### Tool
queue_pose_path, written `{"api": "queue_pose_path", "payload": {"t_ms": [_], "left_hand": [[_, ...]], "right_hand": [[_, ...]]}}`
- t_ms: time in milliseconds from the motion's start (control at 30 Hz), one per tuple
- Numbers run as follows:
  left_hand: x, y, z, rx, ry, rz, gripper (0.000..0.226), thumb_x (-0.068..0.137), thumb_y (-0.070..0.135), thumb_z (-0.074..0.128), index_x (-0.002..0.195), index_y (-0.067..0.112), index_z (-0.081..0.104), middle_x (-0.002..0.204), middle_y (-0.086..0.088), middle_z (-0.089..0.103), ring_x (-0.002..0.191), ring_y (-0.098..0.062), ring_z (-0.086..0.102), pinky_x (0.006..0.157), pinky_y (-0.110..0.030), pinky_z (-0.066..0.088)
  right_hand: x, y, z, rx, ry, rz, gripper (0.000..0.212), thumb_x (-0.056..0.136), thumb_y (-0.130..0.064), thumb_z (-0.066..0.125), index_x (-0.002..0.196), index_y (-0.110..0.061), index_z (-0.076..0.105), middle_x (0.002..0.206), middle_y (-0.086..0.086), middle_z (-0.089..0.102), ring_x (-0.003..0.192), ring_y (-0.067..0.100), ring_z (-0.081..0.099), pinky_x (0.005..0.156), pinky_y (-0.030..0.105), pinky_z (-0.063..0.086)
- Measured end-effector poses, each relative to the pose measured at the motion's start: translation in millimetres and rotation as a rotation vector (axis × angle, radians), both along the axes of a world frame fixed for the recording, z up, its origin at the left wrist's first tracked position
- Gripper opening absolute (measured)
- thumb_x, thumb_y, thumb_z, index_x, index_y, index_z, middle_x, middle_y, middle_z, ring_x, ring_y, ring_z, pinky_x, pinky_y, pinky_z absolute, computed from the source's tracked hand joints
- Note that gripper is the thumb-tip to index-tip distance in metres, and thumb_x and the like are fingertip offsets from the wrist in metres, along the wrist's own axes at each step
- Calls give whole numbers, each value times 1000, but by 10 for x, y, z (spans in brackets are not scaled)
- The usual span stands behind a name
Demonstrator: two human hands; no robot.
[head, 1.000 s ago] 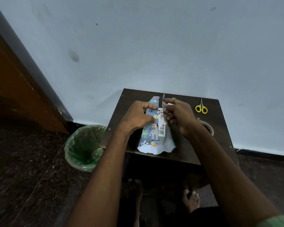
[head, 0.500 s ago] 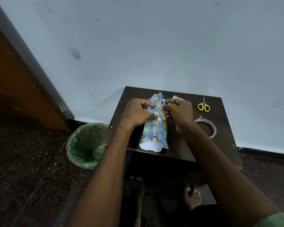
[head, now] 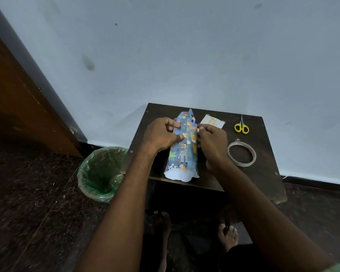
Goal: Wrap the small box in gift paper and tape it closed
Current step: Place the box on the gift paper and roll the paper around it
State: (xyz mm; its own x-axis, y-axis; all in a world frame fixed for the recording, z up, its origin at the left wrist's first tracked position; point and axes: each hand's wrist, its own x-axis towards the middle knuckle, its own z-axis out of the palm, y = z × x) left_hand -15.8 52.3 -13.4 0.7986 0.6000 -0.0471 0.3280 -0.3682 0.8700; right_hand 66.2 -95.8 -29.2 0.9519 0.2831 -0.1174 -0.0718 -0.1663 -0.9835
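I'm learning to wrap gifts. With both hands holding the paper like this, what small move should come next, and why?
Probably press the overlapping edge flat with the left hand and free the right hand to reach for the tape roll. The gift paper is closed around the box, both hands pinch the seam, and no tape on it is visible.

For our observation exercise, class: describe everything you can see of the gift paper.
The gift paper is blue with cartoon animals, its white underside showing at the wavy near edge. It is folded into a long tube lying on the dark table, its seam standing up along the top. The left hand and right hand pinch it from either side.
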Motion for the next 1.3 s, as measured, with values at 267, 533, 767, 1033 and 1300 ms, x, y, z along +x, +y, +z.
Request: {"api": "queue_pose_path", "payload": {"t_ms": [267,533,767,1033,1300], "left_hand": [[-14,-33,35,42,11,-4,30,73,17,97,97,25,81,90,5,67,78,-10,60,85,-35,58],[-47,-35,45,15,3,-29,31,76,15,95,103,21,82,91,4,64,75,-9,60,71,-21,55],[-36,-71,85,-39,77,-129,52,67,12,95,114,20,74,105,-1,68,78,-15,63,79,-38,61],[2,-236,166,86,240,-105,74,63,38,90,127,30,54,128,-2,40,117,-26,60,104,-43,55],[-34,-172,206,207,204,-11,52,79,36,80,121,25,51,113,5,63,100,-20,65,80,-30,46]], "right_hand": [[-30,-174,-102,-124,-342,109,25,90,-16,80,114,-24,80,91,-2,69,69,3,62,69,14,49],[-266,-50,-264,-136,-545,46,24,99,-12,67,120,-18,78,127,1,55,106,5,57,91,25,51],[-290,-43,-262,-135,-511,60,40,98,2,50,129,-12,71,146,-1,62,137,12,55,114,32,44],[-233,-147,-174,-138,-471,54,44,98,1,46,131,-14,71,131,-2,73,122,13,65,106,29,50],[-257,-169,-184,-97,-465,67,47,90,5,51,126,-15,74,132,-4,72,123,9,65,107,36,52]]}}
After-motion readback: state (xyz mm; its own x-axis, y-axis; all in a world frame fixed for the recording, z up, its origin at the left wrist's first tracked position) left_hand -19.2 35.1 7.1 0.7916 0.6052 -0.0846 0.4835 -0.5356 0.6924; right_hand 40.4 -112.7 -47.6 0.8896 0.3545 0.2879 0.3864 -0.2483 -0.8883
